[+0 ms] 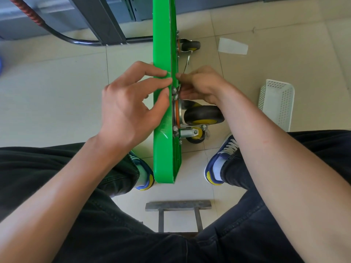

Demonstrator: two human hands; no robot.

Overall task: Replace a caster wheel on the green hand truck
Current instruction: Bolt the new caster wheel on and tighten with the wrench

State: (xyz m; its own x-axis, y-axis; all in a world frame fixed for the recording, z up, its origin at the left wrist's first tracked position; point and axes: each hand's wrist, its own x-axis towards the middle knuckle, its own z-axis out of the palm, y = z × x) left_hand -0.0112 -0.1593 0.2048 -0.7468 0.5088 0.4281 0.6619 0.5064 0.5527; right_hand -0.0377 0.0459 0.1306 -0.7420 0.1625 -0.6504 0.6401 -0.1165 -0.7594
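Note:
The green hand truck (164,44) stands on its long edge on the tiled floor between my feet, its underside facing right. My left hand (129,107) holds its upper edge, fingertips curled over the rim. My right hand (201,86) grips a thin metal wrench (187,62) at a nut on the mounting plate of the near caster wheel (204,114), a black wheel with a yellow hub. A second, lower caster (195,136) sits just below it. A far caster (190,45) is mounted further along the deck.
A white perforated basket (275,103) lies on the floor to the right, and a white packet (232,46) lies beyond it. A small grey stool (178,205) shows between my knees. The truck's black handle (76,40) and grey shelving are at the back left.

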